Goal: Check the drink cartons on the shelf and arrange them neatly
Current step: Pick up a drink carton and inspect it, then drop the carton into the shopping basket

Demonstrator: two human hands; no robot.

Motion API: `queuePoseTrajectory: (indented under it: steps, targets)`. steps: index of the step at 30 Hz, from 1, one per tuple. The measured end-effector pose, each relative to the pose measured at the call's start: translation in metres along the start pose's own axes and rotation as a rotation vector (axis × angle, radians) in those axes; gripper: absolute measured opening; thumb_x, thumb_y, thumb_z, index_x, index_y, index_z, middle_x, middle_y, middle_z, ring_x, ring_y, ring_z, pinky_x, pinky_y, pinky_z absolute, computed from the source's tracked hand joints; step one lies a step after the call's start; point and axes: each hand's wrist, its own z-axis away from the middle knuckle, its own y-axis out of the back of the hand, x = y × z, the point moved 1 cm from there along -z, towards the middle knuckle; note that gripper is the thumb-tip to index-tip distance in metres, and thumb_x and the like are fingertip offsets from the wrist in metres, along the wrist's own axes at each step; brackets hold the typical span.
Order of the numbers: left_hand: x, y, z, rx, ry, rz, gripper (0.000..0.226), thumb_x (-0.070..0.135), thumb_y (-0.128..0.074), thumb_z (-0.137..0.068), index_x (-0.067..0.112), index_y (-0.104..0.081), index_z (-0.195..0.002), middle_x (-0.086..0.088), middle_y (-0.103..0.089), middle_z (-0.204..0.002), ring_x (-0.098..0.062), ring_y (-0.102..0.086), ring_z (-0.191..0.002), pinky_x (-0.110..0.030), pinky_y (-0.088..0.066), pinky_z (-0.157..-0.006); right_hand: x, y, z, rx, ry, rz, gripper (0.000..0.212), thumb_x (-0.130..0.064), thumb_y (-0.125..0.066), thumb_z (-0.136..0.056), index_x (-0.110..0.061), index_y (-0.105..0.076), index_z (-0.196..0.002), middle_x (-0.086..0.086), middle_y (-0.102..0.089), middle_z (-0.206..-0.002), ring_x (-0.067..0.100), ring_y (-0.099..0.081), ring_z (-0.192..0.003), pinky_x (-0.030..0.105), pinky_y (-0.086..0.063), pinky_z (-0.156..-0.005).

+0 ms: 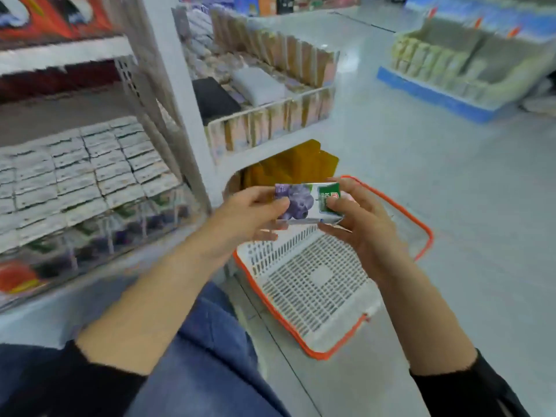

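At frame centre, the left hand (249,215) and right hand (358,224) each keep a grip on one drink carton (304,204), above a basket (316,284); fingertip holds risk dropping it.

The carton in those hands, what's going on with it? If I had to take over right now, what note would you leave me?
Left hand: grips the left end of one drink carton.
Right hand: grips its right end, thumb on the front.
The carton lies sideways between both hands, held above the white basket with the orange rim on the floor.
The other cartons stand packed in rows on the shelf to the left.
Done: one carton is off the shelf and being looked at.
Left: finish checking it, put it back in line, then check and straighten the remaining rows. The picture is too blurred to read the print.
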Motion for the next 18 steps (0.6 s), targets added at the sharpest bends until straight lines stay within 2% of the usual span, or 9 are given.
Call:
queuePoseTrajectory:
  steps: [3, 5, 8, 10, 12, 15, 18]
  targets:
    - [-0.042, -0.029, -0.041, -0.055, 0.165, 0.060, 0.019, 0.025, -0.057, -0.095, 0.020, -0.061, -0.113, -0.005, -0.071, -0.104, -0.017, -0.068, -0.089, -0.028, -0.054, -0.079, 0.035, 0.050, -0.010, 0.101, -0.066, 0.049, 0.021, -0.018, -0.064, -0.080, -0.034, -0.070, -0.092, -0.007, -0.072, -0.085, 0.009, -0.068, -0.077, 0.022, -0.055, -0.067]
    - [-0.078, -0.030, -0.072, -0.013, 0.247, -0.031, 0.024, 0.028, -0.056, -0.096, 0.017, -0.060, -0.117, -0.008, -0.067, -0.112, -0.018, -0.063, -0.094, -0.029, -0.049, -0.082, 0.069, 0.075, -0.025, 0.169, -0.138, 0.097, 0.021, -0.016, -0.065, -0.083, -0.030, -0.068, -0.098, -0.006, -0.072, -0.081, 0.010, -0.067, -0.074, 0.023, -0.054, -0.066]
    - [-0.139, -0.005, -0.106, 0.062, 0.256, -0.588, 0.036, 0.031, -0.055, -0.096, 0.015, -0.055, -0.129, -0.004, -0.057, -0.129, -0.022, -0.055, -0.115, -0.031, -0.044, -0.096, 0.128, 0.097, -0.053, 0.243, -0.302, 0.166, 0.027, -0.011, -0.065, -0.086, -0.021, -0.061, -0.110, -0.003, -0.071, -0.081, 0.012, -0.066, -0.071, 0.028, -0.051, -0.067]
    - [-0.177, 0.017, -0.113, 0.073, 0.198, -0.962, 0.035, 0.027, -0.052, -0.094, 0.016, -0.056, -0.128, -0.005, -0.055, -0.133, -0.023, -0.052, -0.117, -0.033, -0.044, -0.096, 0.168, 0.102, -0.075, 0.211, -0.418, 0.249, 0.028, -0.013, -0.066, -0.087, -0.023, -0.059, -0.112, 0.004, -0.068, -0.095, 0.016, -0.065, -0.079, 0.030, -0.052, -0.069]
    - [-0.206, 0.036, -0.110, 0.139, 0.157, -1.183, 0.047, 0.025, -0.052, -0.091, 0.015, -0.046, -0.137, -0.009, -0.041, -0.144, -0.027, -0.041, -0.126, -0.039, -0.039, -0.104, 0.206, 0.103, -0.097, 0.158, -0.528, 0.326, 0.032, -0.015, -0.066, -0.088, -0.025, -0.055, -0.117, 0.007, -0.063, -0.106, 0.018, -0.063, -0.087, 0.029, -0.052, -0.068]
    - [-0.232, 0.050, -0.103, 0.251, 0.169, -1.177, 0.060, 0.030, -0.051, -0.093, 0.013, -0.030, -0.146, -0.010, -0.029, -0.148, -0.029, -0.035, -0.130, -0.044, -0.037, -0.107, 0.259, 0.097, -0.125, 0.134, -0.665, 0.382, 0.042, -0.013, -0.066, -0.089, -0.020, -0.053, -0.128, 0.015, -0.056, -0.126, 0.028, -0.059, -0.098, 0.032, -0.049, -0.073]
    - [-0.243, 0.047, -0.104, 0.289, 0.236, -0.945, 0.064, 0.031, -0.048, -0.095, 0.020, -0.017, -0.149, -0.011, -0.031, -0.146, -0.027, -0.043, -0.125, -0.046, -0.048, -0.097, 0.300, 0.091, -0.140, 0.132, -0.768, 0.411, 0.048, -0.014, -0.067, -0.088, -0.020, -0.049, -0.132, 0.018, -0.047, -0.136, 0.028, -0.052, -0.099, 0.033, -0.044, -0.076]
